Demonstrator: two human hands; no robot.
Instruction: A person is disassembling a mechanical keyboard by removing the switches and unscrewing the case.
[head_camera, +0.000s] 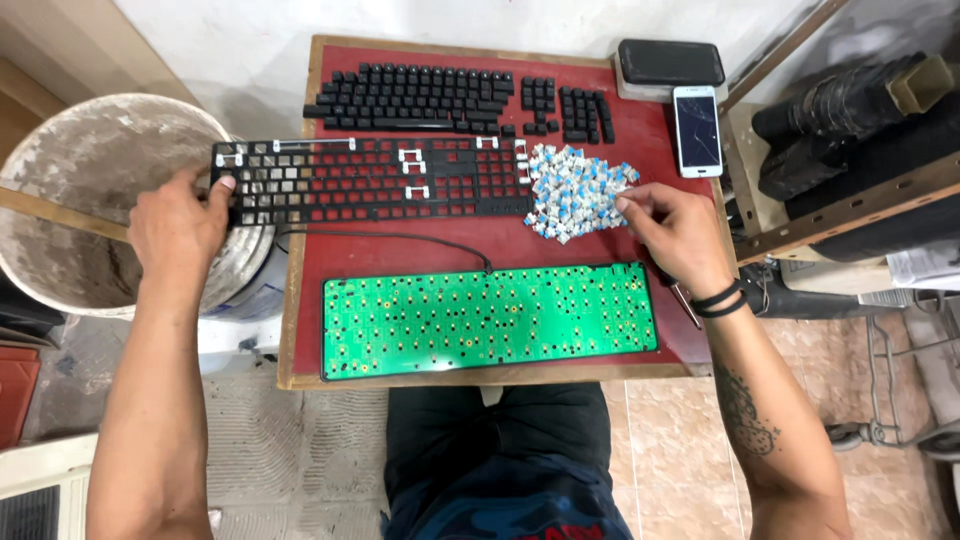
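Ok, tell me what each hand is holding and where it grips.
The left hand grips the black switch plate by its left end. The right hand pinches at the right edge of the switch pile; whether it holds one cannot be told.

On the small red wooden table (310, 300), the black perforated keyboard plate (370, 182) lies in the middle. Behind it sits the block of black plastic keycaps (455, 98); before it, the green circuit board (490, 320); just right of it, touching its end, the heap of pale blue key switches (575, 190). Its left end overhangs the table, above the grey plaster-caked bucket (90, 200).
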